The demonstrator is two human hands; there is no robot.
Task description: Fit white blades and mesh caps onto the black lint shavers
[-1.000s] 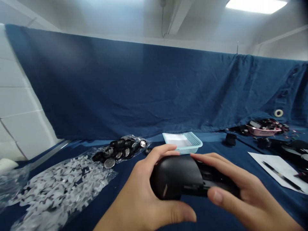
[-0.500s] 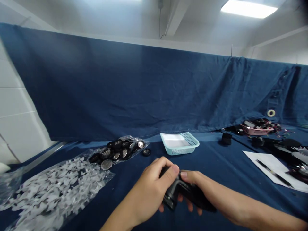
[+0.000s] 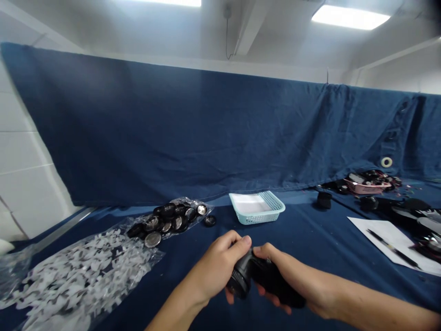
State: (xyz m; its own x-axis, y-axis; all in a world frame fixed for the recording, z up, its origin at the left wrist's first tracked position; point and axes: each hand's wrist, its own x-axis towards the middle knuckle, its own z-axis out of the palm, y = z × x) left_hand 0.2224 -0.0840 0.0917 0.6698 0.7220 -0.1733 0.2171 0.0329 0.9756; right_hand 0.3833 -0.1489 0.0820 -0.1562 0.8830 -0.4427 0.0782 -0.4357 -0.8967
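Observation:
Between my hands is a black, torch-like device [image 3: 275,281] with a thick handle and a ribbed round head that faces down and toward me. My left hand [image 3: 220,262] is wrapped around the head end, thumb on top. Closed on the handle is my right hand [image 3: 289,266], its thumb near the joint and its fingertips showing underneath. The palms hide part of the device. Beyond my left hand, a single black round cap [image 3: 210,220] lies on the blue cloth, beside a heap of black caps with silvery faces [image 3: 167,222] on clear plastic.
A light-blue basket [image 3: 260,217] holding white paper stands ahead. Many white plastic pieces [image 3: 89,271] lie on the left in clear bags. To the right are paper with a pen [image 3: 392,248], black parts [image 3: 324,199] and a full pink basket [image 3: 367,187]. A blue curtain [image 3: 193,133] hangs behind.
The device has turned a little in my hands, so its round head shows more toward me. Both hands have shifted slightly lower in view and stay closed on it.

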